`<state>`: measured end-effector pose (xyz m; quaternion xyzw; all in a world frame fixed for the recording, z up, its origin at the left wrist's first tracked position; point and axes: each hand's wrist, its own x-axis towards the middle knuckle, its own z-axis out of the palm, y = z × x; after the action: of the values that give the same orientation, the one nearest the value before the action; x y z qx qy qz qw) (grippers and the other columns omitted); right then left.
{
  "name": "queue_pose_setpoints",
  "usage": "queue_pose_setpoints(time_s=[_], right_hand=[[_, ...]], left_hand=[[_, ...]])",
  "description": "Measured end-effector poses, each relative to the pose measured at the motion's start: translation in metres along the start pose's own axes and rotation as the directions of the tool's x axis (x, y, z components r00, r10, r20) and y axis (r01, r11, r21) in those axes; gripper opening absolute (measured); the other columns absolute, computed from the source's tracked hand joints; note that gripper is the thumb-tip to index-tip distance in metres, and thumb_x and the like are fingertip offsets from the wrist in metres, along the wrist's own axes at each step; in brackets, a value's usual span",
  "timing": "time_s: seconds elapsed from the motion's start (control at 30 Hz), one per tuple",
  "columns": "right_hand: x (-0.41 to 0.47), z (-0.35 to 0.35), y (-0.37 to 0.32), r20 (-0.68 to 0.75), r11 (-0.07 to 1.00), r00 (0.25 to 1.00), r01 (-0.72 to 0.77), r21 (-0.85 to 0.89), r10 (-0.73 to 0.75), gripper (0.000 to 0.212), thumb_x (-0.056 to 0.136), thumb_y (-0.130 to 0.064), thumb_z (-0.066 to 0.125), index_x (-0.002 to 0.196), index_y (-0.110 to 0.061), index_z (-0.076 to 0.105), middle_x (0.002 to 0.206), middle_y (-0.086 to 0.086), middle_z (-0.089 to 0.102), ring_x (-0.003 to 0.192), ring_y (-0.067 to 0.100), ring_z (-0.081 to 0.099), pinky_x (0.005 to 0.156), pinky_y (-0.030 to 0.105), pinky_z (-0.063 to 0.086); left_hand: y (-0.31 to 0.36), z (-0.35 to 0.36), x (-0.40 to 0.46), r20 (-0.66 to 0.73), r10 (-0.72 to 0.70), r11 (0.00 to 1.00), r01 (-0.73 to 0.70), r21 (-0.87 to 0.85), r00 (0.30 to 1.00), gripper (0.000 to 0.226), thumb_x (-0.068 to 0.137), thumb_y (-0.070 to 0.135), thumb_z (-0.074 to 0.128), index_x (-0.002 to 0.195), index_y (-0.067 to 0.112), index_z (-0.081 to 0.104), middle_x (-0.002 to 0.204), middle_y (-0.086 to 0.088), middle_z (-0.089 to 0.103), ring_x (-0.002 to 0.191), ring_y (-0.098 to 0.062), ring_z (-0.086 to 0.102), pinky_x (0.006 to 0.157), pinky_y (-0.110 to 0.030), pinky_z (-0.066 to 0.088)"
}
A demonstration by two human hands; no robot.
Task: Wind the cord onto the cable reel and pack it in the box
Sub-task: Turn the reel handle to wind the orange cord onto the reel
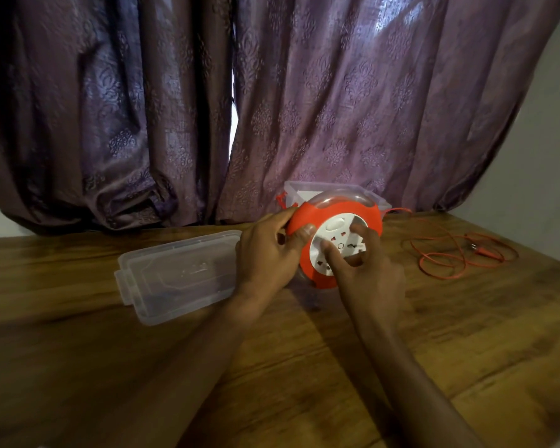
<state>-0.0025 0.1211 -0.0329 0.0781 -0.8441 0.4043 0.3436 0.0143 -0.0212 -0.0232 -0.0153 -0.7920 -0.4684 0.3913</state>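
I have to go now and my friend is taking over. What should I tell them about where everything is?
Left hand grips the orange rim of the cable reel, held tilted above the table.
Right hand has its fingers on the reel's white socket face.
Orange cord lies mostly loose on the table to the right, plug at its far end.
Clear box stands behind the reel; its lid lies to the left.
Done: box opened.
Left: wind the cord, pack the reel.

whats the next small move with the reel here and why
Probably turn the white hub with the right hand while the left hand steadies the reel: most of the orange cord lies loose on the table.
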Motion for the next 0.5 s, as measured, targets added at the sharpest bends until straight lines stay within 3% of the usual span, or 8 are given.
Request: queue_pose_setpoints(time_s=[0.17,0.3,0.4,0.5], right_hand=[[0.0,0.005,0.006,-0.001,0.977,0.994,-0.106,0.186,0.108,0.044,0.078,-0.059,0.065,0.112,-0.033,0.056,0.076,-0.01,0.062,0.081,0.017,0.067,0.074,0.034,0.052],[0.001,0.006,0.01,-0.005,0.989,0.995,0.099,0.113,-0.099,0.037,0.09,-0.058,0.046,0.118,-0.034,0.053,0.08,-0.004,0.072,0.072,0.022,0.068,0.068,0.04,0.052],[0.004,-0.002,0.007,-0.007,0.957,0.957,0.291,0.001,-0.291,0.031,0.094,-0.035,0.053,0.124,-0.035,0.052,0.107,-0.004,0.064,0.078,0.023,0.064,0.063,0.039,0.051],[0.004,-0.002,0.001,0.152,0.908,0.905,0.411,-0.078,-0.397,0.053,0.089,-0.019,0.056,0.134,-0.045,0.043,0.139,-0.002,0.044,0.095,0.022,0.064,0.063,0.036,0.053]], left_hand=[[-0.001,0.0,0.001,0.018,0.023,0.998,-0.024,0.052,1.0,0.051,0.084,0.06,0.054,0.127,0.034,0.063,0.11,0.011,0.07,0.096,-0.009,0.066,0.085,-0.038,0.056],[-0.005,-0.005,0.006,-0.005,-0.031,1.0,0.031,0.004,1.0,0.047,0.082,0.059,0.056,0.117,0.031,0.069,0.1,0.01,0.074,0.09,-0.01,0.067,0.083,-0.039,0.056],[-0.008,-0.007,0.01,-0.013,-0.064,0.998,0.064,-0.027,0.998,0.046,0.081,0.06,0.056,0.115,0.033,0.069,0.098,0.012,0.075,0.091,-0.009,0.068,0.084,-0.04,0.056],[-0.011,-0.008,0.012,-0.032,-0.093,0.993,0.09,-0.073,0.995,0.044,0.08,0.062,0.058,0.112,0.035,0.069,0.093,0.013,0.075,0.089,-0.008,0.069,0.083,-0.042,0.057]])
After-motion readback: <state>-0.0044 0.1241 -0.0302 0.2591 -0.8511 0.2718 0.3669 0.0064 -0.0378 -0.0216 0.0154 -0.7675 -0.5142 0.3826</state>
